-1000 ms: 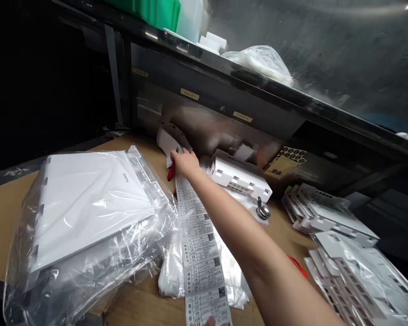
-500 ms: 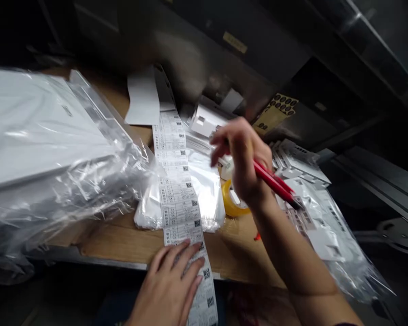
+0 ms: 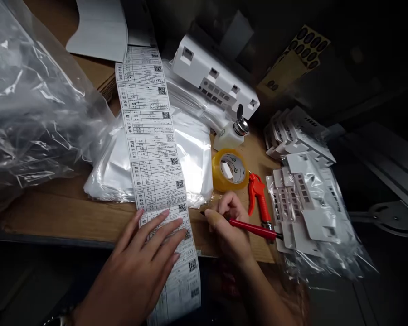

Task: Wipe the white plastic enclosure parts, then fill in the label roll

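Note:
A long strip of printed labels [image 3: 149, 136] with QR codes runs down over a stack of clear plastic bags [image 3: 193, 167] and past the front edge of the worktop. My left hand [image 3: 139, 258] lies on the strip near that edge, its fingers stretched out and spread. Just right of the strip, my right hand [image 3: 229, 226] is closed around a red pen [image 3: 253, 227]. The pen's dark tip points left toward the labels, apparently short of them. Above this hand lies a roll of yellow tape [image 3: 221, 181], and a red air blow gun [image 3: 258, 194] rests beside it.
A large plastic-wrapped bundle [image 3: 37, 104] fills the left side. White slotted plastic parts [image 3: 302, 203] lie bagged at right. Behind the tape stand a pump bottle [image 3: 229, 135] and a long white housing [image 3: 214, 77]. A sheet of oval stickers [image 3: 306, 47] is farther back.
My right hand has come down and left with the pen, from above the tape to beside the label strip. My left hand stays flat on the strip. The view has shifted closer.

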Demonstrator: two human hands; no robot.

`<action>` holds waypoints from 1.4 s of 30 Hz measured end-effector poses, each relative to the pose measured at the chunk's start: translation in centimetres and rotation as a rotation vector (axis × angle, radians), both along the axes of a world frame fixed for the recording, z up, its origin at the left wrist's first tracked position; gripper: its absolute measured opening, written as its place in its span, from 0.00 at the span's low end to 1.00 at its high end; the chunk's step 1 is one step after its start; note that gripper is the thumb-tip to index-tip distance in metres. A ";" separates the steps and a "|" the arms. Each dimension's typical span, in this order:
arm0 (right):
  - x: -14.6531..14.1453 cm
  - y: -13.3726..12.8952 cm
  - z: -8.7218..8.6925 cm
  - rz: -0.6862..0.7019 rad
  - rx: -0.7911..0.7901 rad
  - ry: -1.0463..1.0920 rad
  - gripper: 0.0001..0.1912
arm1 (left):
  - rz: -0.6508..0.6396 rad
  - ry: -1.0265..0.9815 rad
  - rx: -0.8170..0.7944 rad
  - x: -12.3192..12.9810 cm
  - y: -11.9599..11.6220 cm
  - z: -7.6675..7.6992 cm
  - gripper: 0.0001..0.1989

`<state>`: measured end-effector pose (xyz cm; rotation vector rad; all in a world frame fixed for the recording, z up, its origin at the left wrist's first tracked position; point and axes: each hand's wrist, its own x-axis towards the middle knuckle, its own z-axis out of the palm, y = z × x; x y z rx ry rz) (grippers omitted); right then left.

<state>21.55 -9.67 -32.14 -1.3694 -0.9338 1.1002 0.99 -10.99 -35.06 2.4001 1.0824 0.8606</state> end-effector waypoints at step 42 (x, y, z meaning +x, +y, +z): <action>-0.9 0.7 -0.8 -0.084 -0.005 -0.146 0.19 | -0.019 0.032 -0.151 -0.9 0.1 0.7 0.13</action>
